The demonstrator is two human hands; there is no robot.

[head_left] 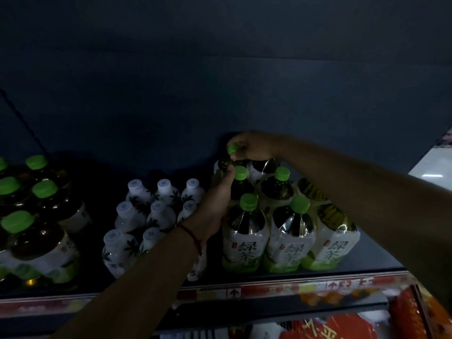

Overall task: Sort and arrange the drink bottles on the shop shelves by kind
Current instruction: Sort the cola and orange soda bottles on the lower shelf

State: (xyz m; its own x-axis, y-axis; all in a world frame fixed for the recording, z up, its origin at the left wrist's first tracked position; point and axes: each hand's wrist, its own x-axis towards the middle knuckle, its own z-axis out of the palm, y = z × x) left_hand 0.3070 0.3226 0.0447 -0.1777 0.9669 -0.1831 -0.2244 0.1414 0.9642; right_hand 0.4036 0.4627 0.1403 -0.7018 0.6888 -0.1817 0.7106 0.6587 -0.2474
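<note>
The shelf (367, 270) already looks largely sorted: a block of green tea bottles (288, 231) with green caps stands at the right, a cluster of small white bottles (156, 211) sits in the middle, and another group of green-capped bottles (36, 216) fills the left end. Both hands work at the back of the right block. The right hand (254, 148) reaches over the rows, its fingers curled around the green cap of the back bottle (232, 149), pinching it at the top. The left hand (220, 192) lies against the left side of the same block, fingers wrapped partly round the neck of the second bottle (241, 177) in that row. I judge that what is left is settling this back bottle into line, and perhaps squaring up the rows. Room is tight: the tea bottles touch one another, and the white cluster stands just beside the left wrist, so a sideways slip could knock one over. The front bottles stand near the shelf's front edge, while open dark shelf remains behind and to the right.
</note>
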